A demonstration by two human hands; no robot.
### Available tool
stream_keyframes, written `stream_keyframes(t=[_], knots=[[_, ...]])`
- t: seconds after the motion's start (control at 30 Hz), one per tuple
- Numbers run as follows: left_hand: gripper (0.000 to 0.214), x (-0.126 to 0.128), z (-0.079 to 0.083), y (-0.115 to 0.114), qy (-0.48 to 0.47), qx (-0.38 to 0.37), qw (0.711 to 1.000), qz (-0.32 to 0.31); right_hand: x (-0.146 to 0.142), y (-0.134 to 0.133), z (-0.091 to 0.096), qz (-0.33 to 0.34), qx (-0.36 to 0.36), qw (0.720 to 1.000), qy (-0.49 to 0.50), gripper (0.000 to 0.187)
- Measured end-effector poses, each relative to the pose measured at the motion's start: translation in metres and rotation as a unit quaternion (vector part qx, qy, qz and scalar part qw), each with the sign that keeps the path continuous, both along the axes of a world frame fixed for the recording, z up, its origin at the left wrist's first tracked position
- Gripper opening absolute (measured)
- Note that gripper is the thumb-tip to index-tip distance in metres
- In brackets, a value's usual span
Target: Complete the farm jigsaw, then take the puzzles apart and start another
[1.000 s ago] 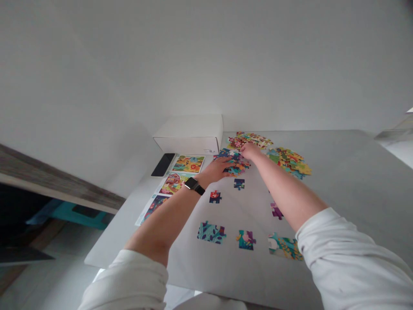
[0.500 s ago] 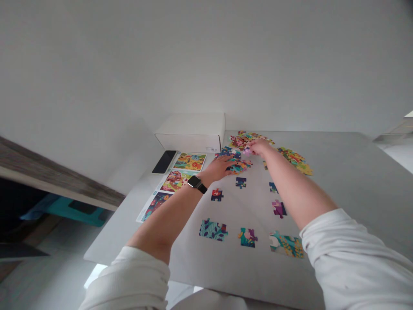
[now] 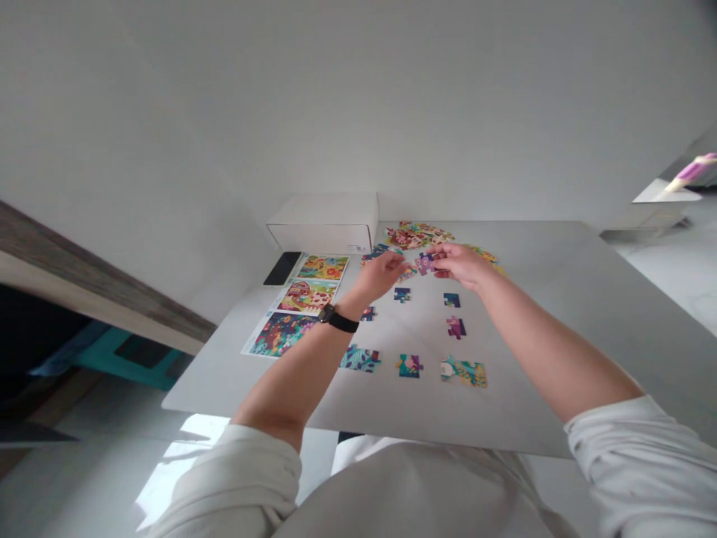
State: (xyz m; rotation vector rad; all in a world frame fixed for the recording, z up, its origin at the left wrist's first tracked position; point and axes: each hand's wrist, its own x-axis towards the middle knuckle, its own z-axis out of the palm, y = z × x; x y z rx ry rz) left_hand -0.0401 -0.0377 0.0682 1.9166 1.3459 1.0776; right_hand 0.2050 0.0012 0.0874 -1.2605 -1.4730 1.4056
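My right hand (image 3: 456,264) pinches a purple jigsaw puzzle piece (image 3: 424,263) with a face on it, lifted over the table. Close to its left is my left hand (image 3: 382,275), fingers curled in; whether anything is in them is hidden. Behind and partly under the left hand lies a pile of dark blue puzzle pieces (image 3: 381,251). Nearer to me, a dark blue piece (image 3: 402,295), a blue piece (image 3: 451,300) and a purple piece (image 3: 455,327) lie apart. Along the front sit a leafy teal section (image 3: 361,359), a teal-purple piece (image 3: 410,365) and a teal-yellow section (image 3: 464,371).
Left of my arm lies a sheet with three pictures (image 3: 307,296), a black phone (image 3: 281,268) above it. A white box (image 3: 325,224) stands at the back against the wall. Red-yellow pieces (image 3: 417,235) are heaped beside it; yellow pieces (image 3: 486,254) lie behind my right wrist.
My right hand has lifted the purple puzzle piece from the pile and turned it toward my left hand. My left hand has risen off the pile and curled its fingers. The view has shifted.
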Motion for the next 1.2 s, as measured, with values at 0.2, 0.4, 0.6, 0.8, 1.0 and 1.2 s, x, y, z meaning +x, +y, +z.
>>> stream_keyframes(t=[0.2,0.4,0.6,0.8,1.0,1.2], knots=[[0.031,0.033,-0.009,-0.064,-0.173,-0.123,0.976,-0.048,0.002,-0.078,-0.004,0.015,0.0,0.999,0.032,0.024],[0.041,0.043,-0.031,-0.095,-0.228,-0.14,0.962,-0.054,0.004,-0.121,-0.033,0.01,0.012,1.0,0.018,0.024],[0.05,0.04,-0.041,-0.101,-0.244,-0.168,0.953,-0.058,0.008,-0.133,-0.044,0.027,0.05,0.998,-0.022,0.03],[0.055,0.04,-0.042,-0.102,-0.231,-0.163,0.958,-0.052,0.013,-0.135,-0.047,0.039,0.077,0.996,-0.023,0.037],[0.056,0.037,-0.046,-0.099,-0.24,-0.152,0.958,-0.035,0.015,-0.134,-0.054,0.047,0.109,0.993,-0.023,0.034],[0.053,0.037,-0.046,-0.099,-0.246,-0.155,0.956,-0.038,0.018,-0.13,-0.062,0.043,0.148,0.986,-0.06,0.03]])
